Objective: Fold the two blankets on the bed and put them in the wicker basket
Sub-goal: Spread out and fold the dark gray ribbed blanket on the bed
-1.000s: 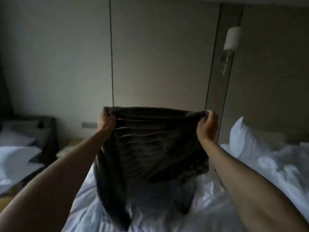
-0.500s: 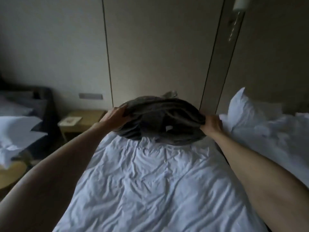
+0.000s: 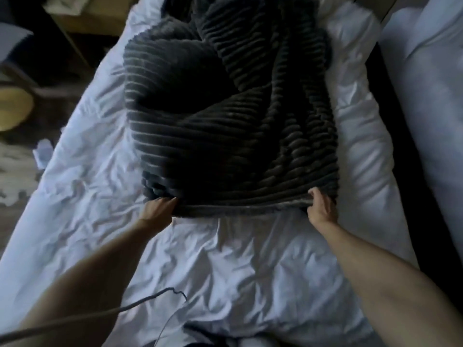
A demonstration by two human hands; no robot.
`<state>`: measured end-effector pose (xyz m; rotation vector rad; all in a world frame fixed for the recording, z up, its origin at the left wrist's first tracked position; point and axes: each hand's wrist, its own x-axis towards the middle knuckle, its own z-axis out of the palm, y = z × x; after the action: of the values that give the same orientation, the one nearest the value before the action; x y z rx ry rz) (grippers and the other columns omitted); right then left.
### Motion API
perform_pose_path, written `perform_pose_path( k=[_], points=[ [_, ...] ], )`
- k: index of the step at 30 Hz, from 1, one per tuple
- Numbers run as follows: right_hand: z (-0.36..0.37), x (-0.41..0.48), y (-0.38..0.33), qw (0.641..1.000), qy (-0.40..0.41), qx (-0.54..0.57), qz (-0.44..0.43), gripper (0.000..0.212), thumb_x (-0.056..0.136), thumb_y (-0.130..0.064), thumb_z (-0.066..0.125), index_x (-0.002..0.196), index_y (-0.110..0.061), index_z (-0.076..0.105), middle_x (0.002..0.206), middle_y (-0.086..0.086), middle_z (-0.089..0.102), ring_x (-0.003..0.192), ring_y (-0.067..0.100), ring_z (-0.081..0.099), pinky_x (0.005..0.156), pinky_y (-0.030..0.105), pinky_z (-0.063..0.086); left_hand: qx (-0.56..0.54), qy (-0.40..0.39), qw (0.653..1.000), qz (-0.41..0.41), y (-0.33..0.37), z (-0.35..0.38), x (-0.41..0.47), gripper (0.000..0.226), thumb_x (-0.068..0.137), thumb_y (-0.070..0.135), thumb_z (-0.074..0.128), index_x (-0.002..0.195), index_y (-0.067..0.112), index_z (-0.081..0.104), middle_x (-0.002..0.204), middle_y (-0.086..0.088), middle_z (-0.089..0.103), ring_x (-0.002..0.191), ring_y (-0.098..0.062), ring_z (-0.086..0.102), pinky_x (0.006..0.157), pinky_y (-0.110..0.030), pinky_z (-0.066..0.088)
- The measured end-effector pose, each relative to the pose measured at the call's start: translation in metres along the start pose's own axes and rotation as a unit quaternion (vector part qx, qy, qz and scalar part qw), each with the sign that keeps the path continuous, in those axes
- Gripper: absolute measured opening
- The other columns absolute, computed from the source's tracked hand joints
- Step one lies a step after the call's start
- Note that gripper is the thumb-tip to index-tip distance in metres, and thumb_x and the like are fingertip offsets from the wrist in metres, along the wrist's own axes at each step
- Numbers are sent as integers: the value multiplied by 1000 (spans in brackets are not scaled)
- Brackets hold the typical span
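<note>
Grey blanket pinched at its near corners by left hand and right hand; bunched far end may fold crooked.

Bedroom, likely a twin room. Bed fills the centre of view: white duvet, heavily creased. Second bed with matching white bedding at 2 o'clock, a narrow dark gap between the two. Wooden nightstand at 11 o'clock, beside the head end. Round yellowish seat or stool at 9 o'clock. Dark patterned carpet under it. Light is dim.
</note>
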<state>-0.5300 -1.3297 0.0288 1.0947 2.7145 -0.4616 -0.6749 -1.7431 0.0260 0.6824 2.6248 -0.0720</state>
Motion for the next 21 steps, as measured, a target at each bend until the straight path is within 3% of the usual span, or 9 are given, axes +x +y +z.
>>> perform_pose_path(
  k=[4, 7, 9, 11, 13, 15, 17, 19, 21],
  points=[
    [-23, 22, -9, 989, 72, 36, 127, 32, 90, -13, 54, 122, -15, 55, 128, 17, 51, 121, 37, 43, 94, 48, 39, -92, 139, 981, -103, -19, -40, 20, 32, 77, 16, 63, 109, 13, 58, 116, -14, 56, 110, -36, 51, 78, -45, 47],
    [-47, 40, -29, 974, 82, 88, 190, 42, 95, -25, 50, 135, -13, 47, 140, 22, 39, 129, 40, 35, 102, 52, 34, -200, 202, 938, -200, -14, -86, 50, 30, 80, 15, 56, 109, 13, 54, 120, -19, 50, 106, -41, 51, 76, -47, 45],
    [-68, 52, -43, 954, 61, 180, 234, 50, 99, -29, 43, 144, -8, 35, 147, 24, 32, 130, 43, 37, 105, 52, 34, -322, 224, 888, -240, -6, -118, 70, 25, 82, 12, 50, 106, 10, 54, 114, -22, 57, 103, -42, 56, 80, -45, 45],
    [-94, 66, -56, 927, 71, 274, 244, 47, 102, -25, 38, 143, -2, 35, 146, 25, 37, 128, 42, 43, 105, 49, 37, -449, 262, 817, -248, 3, -150, 86, 25, 84, 7, 45, 106, 9, 57, 110, -20, 63, 103, -39, 58, 82, -40, 44],
    [-126, 76, -70, 881, 136, 388, 235, 41, 102, -17, 36, 140, -2, 39, 144, 21, 43, 128, 39, 45, 106, 45, 37, -547, 308, 742, -235, 14, -185, 93, 27, 84, 5, 41, 102, 13, 60, 105, -15, 65, 102, -35, 59, 82, -36, 45],
    [-160, 81, -83, 820, 229, 485, 200, 36, 100, -11, 36, 134, -5, 47, 138, 19, 50, 125, 35, 48, 102, 39, 37, -597, 360, 691, -195, 22, -220, 91, 24, 84, 6, 39, 95, 17, 57, 94, -12, 61, 96, -33, 59, 82, -37, 47],
    [-191, 79, -97, 807, 300, 494, 118, 32, 98, -9, 38, 125, -3, 54, 129, 21, 58, 118, 36, 54, 94, 36, 39, -573, 398, 704, -130, 23, -249, 83, 17, 86, 13, 42, 94, 18, 56, 94, -13, 63, 95, -31, 60, 85, -41, 48],
    [-212, 71, -103, 856, 339, 390, -4, 29, 95, -14, 44, 116, 0, 58, 114, 25, 64, 106, 39, 59, 84, 39, 43, -445, 425, 786, -56, 20, -270, 68, 17, 86, 28, 48, 98, 24, 58, 99, -10, 69, 95, -30, 62, 80, -40, 48],
    [-223, 57, -102, 908, 338, 213, -126, 33, 91, -26, 52, 112, -3, 63, 101, 26, 68, 94, 42, 63, 78, 41, 48, -281, 395, 874, 44, 16, -278, 54, 28, 82, 43, 52, 104, 27, 61, 98, -9, 71, 89, -29, 66, 73, -39, 51]
  ],
)
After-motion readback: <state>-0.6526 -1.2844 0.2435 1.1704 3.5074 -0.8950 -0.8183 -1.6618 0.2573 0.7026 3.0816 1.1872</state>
